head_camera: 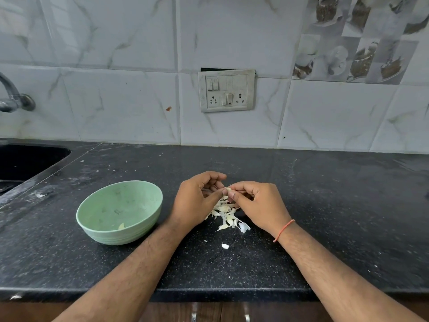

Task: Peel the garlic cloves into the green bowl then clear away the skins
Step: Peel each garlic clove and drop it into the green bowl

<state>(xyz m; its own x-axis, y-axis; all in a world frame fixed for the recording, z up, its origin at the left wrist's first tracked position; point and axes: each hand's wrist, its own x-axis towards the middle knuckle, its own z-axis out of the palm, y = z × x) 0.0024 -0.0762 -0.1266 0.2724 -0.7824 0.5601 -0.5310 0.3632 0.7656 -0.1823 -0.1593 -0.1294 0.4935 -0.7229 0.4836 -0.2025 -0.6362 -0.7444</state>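
The garlic clove (227, 190) is mostly hidden, pinched between left hand (197, 201) and right hand (257, 205) fingers. Papery skins (226, 216) lie beneath them; the smooth green bowl (119, 211) (one pale piece inside) sits left on the speckled table (325, 205).

No legible text or labels.

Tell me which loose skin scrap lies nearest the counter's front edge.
The small white scrap lying alone on the counter, nearer the front edge than the skin pile under the hands; the other scraps sit clustered there.
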